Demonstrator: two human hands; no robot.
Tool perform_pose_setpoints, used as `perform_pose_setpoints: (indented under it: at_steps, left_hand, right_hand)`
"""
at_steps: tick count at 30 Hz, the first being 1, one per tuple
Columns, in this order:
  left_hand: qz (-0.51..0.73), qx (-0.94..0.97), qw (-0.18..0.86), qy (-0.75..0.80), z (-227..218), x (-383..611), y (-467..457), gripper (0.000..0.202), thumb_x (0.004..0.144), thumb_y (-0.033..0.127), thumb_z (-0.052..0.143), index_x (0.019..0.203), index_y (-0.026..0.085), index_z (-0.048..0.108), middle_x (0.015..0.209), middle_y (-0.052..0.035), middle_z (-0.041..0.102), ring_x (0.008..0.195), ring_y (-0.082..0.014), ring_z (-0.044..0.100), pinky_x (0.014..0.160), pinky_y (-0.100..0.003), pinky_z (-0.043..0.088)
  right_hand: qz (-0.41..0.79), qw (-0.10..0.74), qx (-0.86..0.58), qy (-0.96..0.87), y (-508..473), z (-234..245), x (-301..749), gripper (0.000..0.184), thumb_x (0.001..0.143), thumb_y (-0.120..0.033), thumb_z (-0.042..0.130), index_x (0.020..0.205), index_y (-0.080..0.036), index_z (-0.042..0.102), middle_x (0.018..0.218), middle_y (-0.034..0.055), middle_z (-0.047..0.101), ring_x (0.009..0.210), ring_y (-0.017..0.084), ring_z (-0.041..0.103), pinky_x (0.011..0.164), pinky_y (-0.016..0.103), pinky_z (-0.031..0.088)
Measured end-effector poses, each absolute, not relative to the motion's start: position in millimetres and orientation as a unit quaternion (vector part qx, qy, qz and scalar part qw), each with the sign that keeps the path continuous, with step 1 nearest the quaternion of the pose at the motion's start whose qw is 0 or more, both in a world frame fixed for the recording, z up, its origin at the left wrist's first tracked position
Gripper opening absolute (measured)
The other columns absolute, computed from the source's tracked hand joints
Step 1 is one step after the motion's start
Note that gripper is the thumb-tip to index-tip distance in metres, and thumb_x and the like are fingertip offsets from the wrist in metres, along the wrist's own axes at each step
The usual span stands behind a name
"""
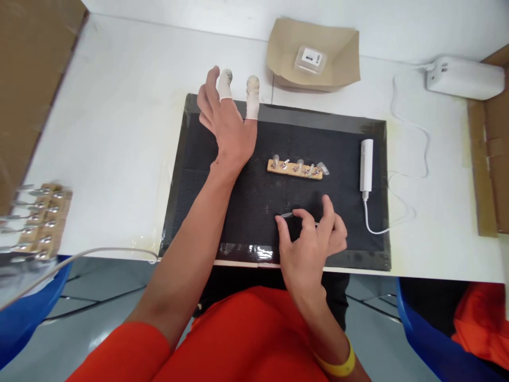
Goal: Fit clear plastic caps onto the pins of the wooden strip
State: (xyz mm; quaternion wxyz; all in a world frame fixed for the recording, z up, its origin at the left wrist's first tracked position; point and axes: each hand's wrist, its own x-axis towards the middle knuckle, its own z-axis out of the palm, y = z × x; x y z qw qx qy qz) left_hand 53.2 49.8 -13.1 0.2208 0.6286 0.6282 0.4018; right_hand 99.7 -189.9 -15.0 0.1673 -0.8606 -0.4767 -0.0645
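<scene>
Over the far left part of the black mat (254,212), my left hand (230,119) is held with fingers spread and nothing in them; white finger cots cover its thumb and index finger. Close to the mat's front edge, my right hand (306,244) pinches a small, thin, clear piece that looks like a nail tip (287,215) between thumb and index finger. Its other fingers are loosely raised. Beyond the right hand lies a narrow wooden strip (294,168) with small metal mounts, and several clear nail tips (300,164) stand or lean on it at different angles.
Behind the mat stands a brown paper tray (338,53) with a clear plastic box (310,59) inside. A white pen-shaped device (366,165) lies on the mat's right, its cable trailing near a white box (465,78). Far left, a wooden rack (50,220) bears several metal pieces.
</scene>
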Motion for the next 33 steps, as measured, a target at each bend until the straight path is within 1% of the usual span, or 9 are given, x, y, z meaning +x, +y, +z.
perform_pose_setpoints:
  at_steps: [2,5,9,12,14,17,19,22,33]
  left_hand:
    - [0.405,0.627,0.222,0.627,-12.8,52.6,48.9,0.039,0.104,0.052,0.053,0.139,0.037,0.056,0.169,0.0005,0.039,0.162,-0.0260,0.022,0.134,-0.050,0.021]
    - [0.397,0.636,0.209,0.627,-11.9,52.3,46.6,0.042,0.104,0.050,0.053,0.141,0.032,0.055,0.169,-0.0031,0.040,0.160,-0.0280,0.024,0.133,-0.052,0.021]
    - [0.394,0.645,0.197,0.625,-12.6,52.9,44.8,0.043,0.105,0.047,0.052,0.143,0.029,0.054,0.168,-0.0059,0.040,0.159,-0.0290,0.026,0.131,-0.053,0.023]
    - [0.401,0.645,0.194,0.621,-14.6,53.4,46.3,0.045,0.105,0.045,0.050,0.145,0.024,0.052,0.168,-0.0074,0.040,0.158,-0.0279,0.026,0.132,-0.053,0.022]
    - [0.401,0.639,0.203,0.624,-15.2,53.3,47.7,0.048,0.104,0.045,0.051,0.145,0.022,0.051,0.168,-0.0079,0.040,0.158,-0.0272,0.025,0.133,-0.053,0.020]
    - [0.406,0.634,0.233,0.616,-14.5,52.3,48.2,0.048,0.101,0.048,0.052,0.143,0.025,0.051,0.168,-0.0081,0.038,0.161,-0.0288,0.021,0.134,-0.055,0.015]
    - [0.414,0.635,0.245,0.604,-13.5,51.4,47.3,0.047,0.100,0.053,0.051,0.140,0.029,0.053,0.168,-0.0086,0.038,0.162,-0.0312,0.020,0.134,-0.056,0.013]
    - [0.414,0.637,0.235,0.606,-12.8,50.6,46.4,0.047,0.100,0.055,0.050,0.139,0.029,0.055,0.167,-0.0102,0.039,0.161,-0.0336,0.023,0.133,-0.056,0.015]
    - [0.420,0.628,0.240,0.609,-15.4,50.7,49.4,0.041,0.100,0.055,0.052,0.135,0.035,0.056,0.166,-0.0063,0.042,0.159,-0.0319,0.024,0.133,-0.054,0.015]
  right_hand:
    - [-0.075,0.164,-0.851,-0.494,-191.4,-13.7,100.7,0.025,0.095,-0.039,0.072,0.104,-0.016,0.073,0.157,0.0264,0.050,0.127,0.042,0.052,0.097,0.063,0.046]
    - [-0.083,0.190,-0.804,-0.557,-192.5,-8.5,112.4,0.023,0.096,-0.035,0.071,0.108,-0.016,0.072,0.161,0.0270,0.046,0.129,0.039,0.052,0.100,0.059,0.047]
    - [-0.086,0.247,-0.712,-0.651,-175.3,8.1,151.2,0.019,0.096,-0.033,0.071,0.110,-0.020,0.071,0.165,0.0200,0.044,0.134,0.035,0.050,0.109,0.056,0.044]
    - [-0.097,0.225,-0.665,-0.706,-145.9,18.9,183.3,0.020,0.097,-0.040,0.069,0.109,-0.025,0.072,0.172,0.0134,0.035,0.137,0.035,0.048,0.109,0.056,0.043]
    - [-0.065,0.210,-0.669,-0.710,-124.7,21.3,196.6,0.022,0.098,-0.043,0.066,0.105,-0.024,0.074,0.174,0.0131,0.031,0.143,0.038,0.042,0.110,0.057,0.042]
    - [-0.040,0.183,-0.696,-0.693,-100.7,18.9,200.4,0.022,0.099,-0.040,0.063,0.103,-0.023,0.075,0.175,0.0126,0.029,0.143,0.038,0.039,0.110,0.060,0.040]
    - [-0.031,0.174,-0.702,-0.690,-91.9,16.1,195.9,0.020,0.099,-0.037,0.062,0.101,-0.022,0.076,0.175,0.0123,0.029,0.142,0.038,0.038,0.108,0.061,0.041]
    - [-0.027,0.160,-0.704,-0.692,-86.9,14.0,187.6,0.019,0.098,-0.035,0.062,0.097,-0.021,0.075,0.174,0.0137,0.033,0.142,0.039,0.038,0.107,0.062,0.040]
    - [-0.044,0.159,-0.713,-0.682,-84.0,11.9,182.1,0.020,0.097,-0.038,0.067,0.095,-0.021,0.077,0.170,0.0158,0.039,0.141,0.039,0.041,0.109,0.063,0.038]
